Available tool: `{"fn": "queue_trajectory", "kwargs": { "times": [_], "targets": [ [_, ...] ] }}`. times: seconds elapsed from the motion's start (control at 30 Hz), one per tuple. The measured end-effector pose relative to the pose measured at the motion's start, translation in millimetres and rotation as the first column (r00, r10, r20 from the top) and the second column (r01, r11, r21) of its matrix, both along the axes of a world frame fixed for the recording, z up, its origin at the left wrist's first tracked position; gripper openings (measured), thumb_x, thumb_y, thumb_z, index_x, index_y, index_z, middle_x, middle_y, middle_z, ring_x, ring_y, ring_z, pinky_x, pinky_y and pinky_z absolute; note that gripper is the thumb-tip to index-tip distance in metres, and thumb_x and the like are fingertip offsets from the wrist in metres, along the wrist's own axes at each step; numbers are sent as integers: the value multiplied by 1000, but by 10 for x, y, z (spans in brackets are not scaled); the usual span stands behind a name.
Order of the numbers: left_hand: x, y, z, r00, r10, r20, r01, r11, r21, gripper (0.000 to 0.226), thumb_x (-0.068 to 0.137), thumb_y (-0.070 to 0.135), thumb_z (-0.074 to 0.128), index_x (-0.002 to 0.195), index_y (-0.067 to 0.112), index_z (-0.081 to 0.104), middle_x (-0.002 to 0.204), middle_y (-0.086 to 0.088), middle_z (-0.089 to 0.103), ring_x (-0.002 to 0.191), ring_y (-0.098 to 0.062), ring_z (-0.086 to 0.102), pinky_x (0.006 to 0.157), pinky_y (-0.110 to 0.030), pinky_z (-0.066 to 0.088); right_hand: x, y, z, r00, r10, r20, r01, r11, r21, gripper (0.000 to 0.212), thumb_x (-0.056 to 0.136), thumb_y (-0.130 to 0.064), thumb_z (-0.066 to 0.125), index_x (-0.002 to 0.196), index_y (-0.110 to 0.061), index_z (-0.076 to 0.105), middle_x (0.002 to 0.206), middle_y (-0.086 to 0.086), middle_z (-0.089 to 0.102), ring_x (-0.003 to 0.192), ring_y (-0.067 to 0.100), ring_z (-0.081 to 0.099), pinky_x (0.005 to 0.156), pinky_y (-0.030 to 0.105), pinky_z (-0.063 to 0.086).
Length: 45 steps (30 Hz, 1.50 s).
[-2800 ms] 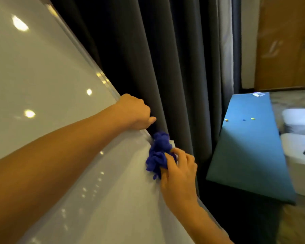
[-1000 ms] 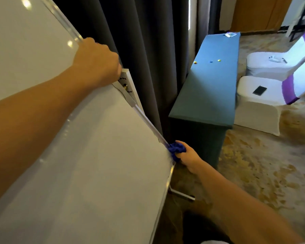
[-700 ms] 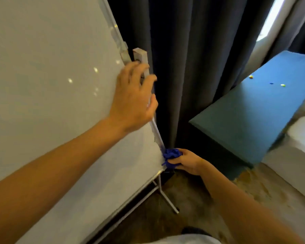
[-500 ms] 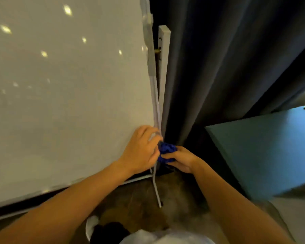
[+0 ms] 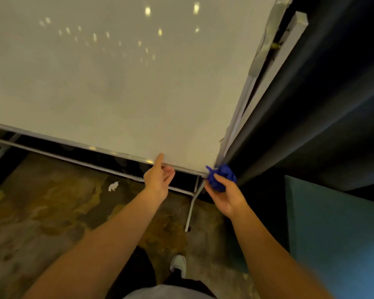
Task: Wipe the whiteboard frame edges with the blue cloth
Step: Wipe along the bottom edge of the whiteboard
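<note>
The whiteboard point(image 5: 121, 83) fills the upper left, its metal frame point(image 5: 108, 150) running along the bottom and up the right side. A bunched blue cloth point(image 5: 221, 176) sits against the frame's lower right corner, and my right hand point(image 5: 227, 196) is closed on it from below. My left hand point(image 5: 158, 180) pinches the bottom frame edge a little left of that corner, thumb on the board face and fingers under the rail.
Dark grey curtains point(image 5: 311, 104) hang directly right of the board. A teal table point(image 5: 337, 234) stands at the lower right. The stand's crossbar point(image 5: 69, 159) and leg point(image 5: 192, 203) lie below the board. A crumpled white scrap point(image 5: 113, 186) lies on the patterned carpet. My shoe point(image 5: 178, 264) is near the bottom.
My right hand slid the cloth down the right frame edge to the bottom corner. My left hand left the right edge and now holds the bottom edge. The view tilted downwards.
</note>
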<state>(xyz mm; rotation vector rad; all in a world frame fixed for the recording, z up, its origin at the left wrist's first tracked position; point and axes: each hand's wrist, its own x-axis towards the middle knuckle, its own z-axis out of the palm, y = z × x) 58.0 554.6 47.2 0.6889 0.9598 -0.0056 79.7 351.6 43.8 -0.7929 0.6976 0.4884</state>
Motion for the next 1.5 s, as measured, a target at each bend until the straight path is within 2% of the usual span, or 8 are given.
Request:
{"fn": "queue_trajectory", "kwargs": {
  "times": [0.1, 0.3, 0.57, 0.8, 0.9, 1.07, 1.3, 1.5],
  "targets": [
    [10, 351, -22, 978, 211, 4, -204, 952, -229, 69, 78, 54, 72, 127, 10, 54, 118, -12, 57, 103, -25, 60, 92, -43, 55, -108, 230, -119, 990, -123, -64, 130, 984, 122, 38, 90, -7, 60, 128, -11, 55, 112, 14, 64, 106, 30, 60, 87, 41, 50],
    [124, 1325, 53, 971, 226, 82, -193, 935, -298, 97, 67, 87, 48, 137, 19, 48, 132, -16, 55, 112, -41, 57, 97, -60, 47, -257, 1293, -150, 987, -9, -162, 42, 979, 202, 27, 89, -14, 65, 115, -13, 62, 111, 11, 65, 108, 28, 59, 92, 42, 46],
    [214, 2279, -102, 975, 214, 54, -191, 941, -281, 84, 84, 79, 28, 143, 20, 42, 142, -14, 50, 115, -40, 55, 98, -57, 45, -159, 1013, -318, 895, -445, 13, 427, 866, 259, 45, 93, -7, 56, 136, -14, 50, 119, 10, 64, 112, 25, 58, 96, 44, 51],
    [148, 2548, -246, 974, 206, 98, -160, 923, -350, 85, 79, 84, 24, 129, 23, 57, 127, -12, 65, 112, -37, 62, 94, -52, 51, -301, 2786, -563, 982, -178, -57, 187, 932, 312, 51, 71, 1, 72, 120, -5, 59, 106, 14, 71, 95, 25, 68, 91, 44, 51],
    [165, 2810, -288, 971, 216, 106, -158, 905, -394, 84, 78, 84, 30, 129, 22, 57, 126, -13, 65, 110, -38, 63, 86, -53, 54, -258, 2552, -584, 973, -232, -13, 225, 929, 295, 43, 73, 4, 68, 115, -2, 61, 104, 16, 72, 88, 24, 72, 89, 42, 56],
    [179, 2895, -320, 971, 202, 125, -123, 878, -462, 83, 77, 83, 36, 126, 20, 58, 124, -17, 65, 109, -43, 63, 99, -61, 45, -194, 2048, -481, 893, -449, 28, 432, 874, 223, 44, 84, 0, 63, 126, -9, 57, 119, 14, 66, 101, 24, 68, 80, 40, 59],
    [-82, 3296, -286, 954, 279, 114, -200, 869, -454, 95, 73, 86, 39, 142, 20, 43, 139, -14, 51, 114, -40, 56, 99, -59, 45, -327, 3528, -463, 991, -120, -61, 131, 958, 255, 41, 67, 6, 69, 107, -4, 60, 89, 16, 75, 93, 27, 66, 84, 47, 55],
    [-27, 3856, -167, 957, 245, 157, -143, 865, -481, 94, 74, 85, 41, 138, 15, 46, 135, -17, 53, 117, -43, 54, 93, -65, 47, -231, 2924, -438, 964, -264, 35, 251, 945, 209, 35, 80, 0, 62, 114, -10, 60, 98, 9, 76, 91, 21, 72, 84, 44, 57]
  ]
}}
